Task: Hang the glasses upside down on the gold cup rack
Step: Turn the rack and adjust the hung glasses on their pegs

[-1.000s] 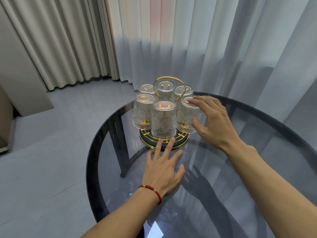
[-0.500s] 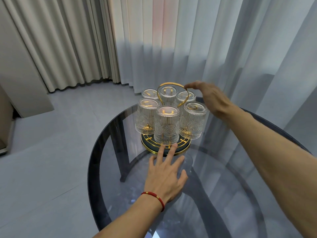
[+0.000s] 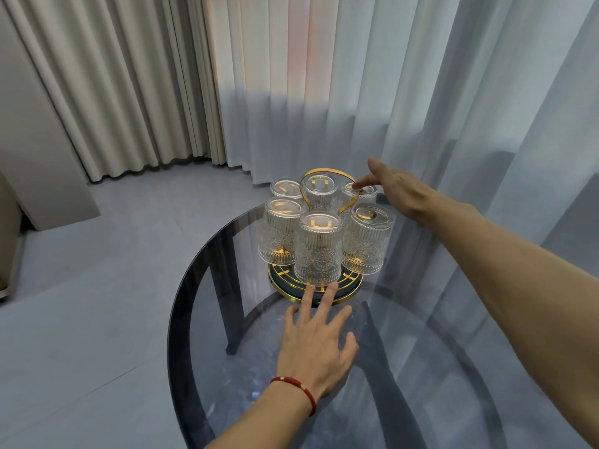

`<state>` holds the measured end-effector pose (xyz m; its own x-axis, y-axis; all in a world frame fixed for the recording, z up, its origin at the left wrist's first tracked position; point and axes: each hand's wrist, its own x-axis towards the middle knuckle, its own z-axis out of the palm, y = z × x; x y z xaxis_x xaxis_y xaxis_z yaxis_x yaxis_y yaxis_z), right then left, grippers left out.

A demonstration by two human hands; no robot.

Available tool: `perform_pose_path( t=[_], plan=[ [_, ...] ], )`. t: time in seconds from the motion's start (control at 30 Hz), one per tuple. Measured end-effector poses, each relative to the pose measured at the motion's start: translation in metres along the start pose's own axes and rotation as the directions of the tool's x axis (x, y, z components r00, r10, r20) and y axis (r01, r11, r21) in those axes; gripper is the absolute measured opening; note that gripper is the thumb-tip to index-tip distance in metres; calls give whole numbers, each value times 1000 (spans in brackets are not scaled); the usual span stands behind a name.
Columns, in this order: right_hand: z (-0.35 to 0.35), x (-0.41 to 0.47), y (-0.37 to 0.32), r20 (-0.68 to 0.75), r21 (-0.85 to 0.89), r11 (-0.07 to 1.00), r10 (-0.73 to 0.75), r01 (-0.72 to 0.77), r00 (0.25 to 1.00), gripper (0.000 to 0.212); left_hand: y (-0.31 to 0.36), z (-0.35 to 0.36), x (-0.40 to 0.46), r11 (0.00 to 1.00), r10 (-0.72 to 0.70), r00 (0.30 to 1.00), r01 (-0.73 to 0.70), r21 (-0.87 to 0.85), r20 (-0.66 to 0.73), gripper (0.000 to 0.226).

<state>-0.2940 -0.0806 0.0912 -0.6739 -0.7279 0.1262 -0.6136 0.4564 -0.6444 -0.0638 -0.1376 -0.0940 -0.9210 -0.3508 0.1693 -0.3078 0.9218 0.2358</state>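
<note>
The gold cup rack (image 3: 351, 291) stands on the round glass table (image 3: 181, 319), with a gold loop handle (image 3: 303, 186) at its top. Several ribbed clear glasses hang upside down on it; the nearest glass (image 3: 319, 251) faces me. My left hand (image 3: 316, 348) lies flat on the table with fingers spread, and two fingertips touch the rack's dark base. My right hand (image 3: 393, 189) reaches over the far right glass (image 3: 358, 191), fingers apart, one fingertip at the handle's right side. It holds nothing.
The table has a dark rim and legs visible through the smoked glass. Sheer white curtains (image 3: 421, 92) hang close behind the rack, beige drapes (image 3: 129, 92) to the left. Grey floor (image 3: 81, 286) lies left of the table.
My right hand left the right front glass and rose to the far side of the rack by the handle. My left hand stayed flat at the base.
</note>
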Motion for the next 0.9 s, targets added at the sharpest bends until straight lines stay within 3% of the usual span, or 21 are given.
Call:
perform_pose_path(
  t=[0.57, 0.9],
  plan=[
    [-5, 1, 2, -3, -104, 995, -14, 14, 1000, 75, -1, 3, 2, 1000, 1, 1000, -1, -16, -11, 58],
    [-4, 3, 1, -6, -22, 998, -54, 54, 999, 82, -1, 3, 1, 1000, 7, 1000, -7, 2, -27, 57]
  ],
)
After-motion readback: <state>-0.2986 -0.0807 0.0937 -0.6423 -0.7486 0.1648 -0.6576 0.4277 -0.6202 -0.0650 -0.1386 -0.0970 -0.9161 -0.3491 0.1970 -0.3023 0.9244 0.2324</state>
